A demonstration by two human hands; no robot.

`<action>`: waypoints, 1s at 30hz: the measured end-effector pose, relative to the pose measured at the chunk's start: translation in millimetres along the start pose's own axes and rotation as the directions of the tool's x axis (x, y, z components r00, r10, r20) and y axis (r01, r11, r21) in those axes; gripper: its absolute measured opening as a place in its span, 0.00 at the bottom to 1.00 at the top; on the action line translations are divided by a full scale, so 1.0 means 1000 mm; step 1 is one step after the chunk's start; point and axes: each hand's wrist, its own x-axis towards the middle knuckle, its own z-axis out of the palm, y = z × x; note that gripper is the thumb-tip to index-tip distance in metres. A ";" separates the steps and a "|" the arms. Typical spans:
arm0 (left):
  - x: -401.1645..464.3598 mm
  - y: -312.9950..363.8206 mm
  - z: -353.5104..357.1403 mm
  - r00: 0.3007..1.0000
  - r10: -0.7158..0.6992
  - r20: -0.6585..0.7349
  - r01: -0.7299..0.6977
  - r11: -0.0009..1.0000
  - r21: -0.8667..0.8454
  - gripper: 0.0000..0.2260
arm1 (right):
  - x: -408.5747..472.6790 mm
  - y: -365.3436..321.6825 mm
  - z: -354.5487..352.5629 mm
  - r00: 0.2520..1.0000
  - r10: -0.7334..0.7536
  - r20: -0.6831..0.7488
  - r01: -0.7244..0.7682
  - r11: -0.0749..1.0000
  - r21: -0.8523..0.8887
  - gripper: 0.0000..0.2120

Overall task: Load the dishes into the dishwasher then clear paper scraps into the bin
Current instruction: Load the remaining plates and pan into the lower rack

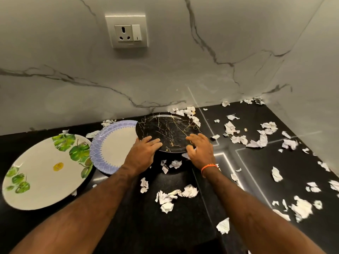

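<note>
A black plate with gold veins (168,129) lies on the black counter (139,222) near the wall. My left hand (145,151) grips its near-left rim, thumb on top. My right hand (199,149) rests on its near-right rim with fingers spread and curled over the edge. Left of it lies a blue-patterned plate (117,145), its right edge tucked under the black one. A large white plate with green leaves (45,173) lies at the far left. Crumpled paper scraps (170,197) are strewn over the counter, mostly to the right (300,206).
A marble wall with a socket and switch (128,33) rises just behind the plates. A second wall closes off the counter at the right. More scraps (185,111) lie against the wall behind the black plate.
</note>
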 end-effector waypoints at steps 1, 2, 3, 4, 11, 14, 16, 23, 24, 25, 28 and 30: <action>0.000 -0.001 -0.001 0.999 0.022 -0.033 -0.022 0.999 -0.023 0.17 | 0.001 -0.003 -0.003 0.995 0.097 -0.031 -0.095 0.994 0.044 0.24; -0.002 -0.001 -0.004 0.997 0.043 -0.060 -0.045 0.998 -0.043 0.16 | 0.001 -0.007 -0.006 0.981 0.184 -0.062 -0.179 0.981 0.082 0.24; -0.005 -0.001 -0.006 0.995 0.061 -0.082 -0.066 0.996 -0.055 0.16 | 0.002 -0.006 -0.005 0.958 0.277 -0.073 -0.266 0.955 0.128 0.26; -0.010 0.000 -0.007 0.991 0.084 -0.100 -0.090 0.994 -0.060 0.16 | -0.001 -0.006 -0.006 0.926 0.373 -0.066 -0.356 0.916 0.185 0.29; -0.054 -0.004 -0.006 0.914 0.361 -0.184 -0.386 0.914 -0.123 0.18 | -0.056 -0.004 -0.009 0.653 0.737 0.174 -0.600 0.364 0.712 0.06; -0.062 0.002 -0.015 0.880 0.469 -0.076 -0.472 0.847 -0.246 0.21 | -0.098 -0.007 -0.025 0.627 0.778 0.044 -0.493 0.353 0.795 0.10; -0.059 0.008 -0.024 0.834 0.552 -0.004 -0.529 0.798 -0.289 0.26 | -0.131 -0.006 -0.043 0.629 0.775 -0.065 -0.427 0.414 0.804 0.13; -0.033 0.092 -0.043 0.839 0.490 -0.235 -0.543 0.775 -0.324 0.24 | -0.288 0.011 -0.110 0.565 0.800 -0.203 -0.245 0.397 0.884 0.18; -0.034 0.116 -0.049 0.841 0.481 -0.248 -0.541 0.756 -0.369 0.25 | -0.313 0.012 -0.118 0.546 0.806 -0.230 -0.234 0.410 0.881 0.18; -0.037 0.142 -0.057 0.853 0.464 -0.239 -0.521 0.728 -0.446 0.25 | -0.338 0.012 -0.126 0.531 0.809 -0.252 -0.221 0.419 0.881 0.18; -0.051 0.213 -0.074 0.863 0.482 -0.154 -0.442 0.571 -0.691 0.23 | -0.411 0.007 -0.142 0.473 0.826 -0.306 -0.183 0.432 0.883 0.16; -0.065 0.257 -0.079 0.823 0.565 -0.056 -0.369 0.457 -0.810 0.15 | -0.464 0.000 -0.150 0.404 0.842 -0.358 -0.179 0.457 0.871 0.15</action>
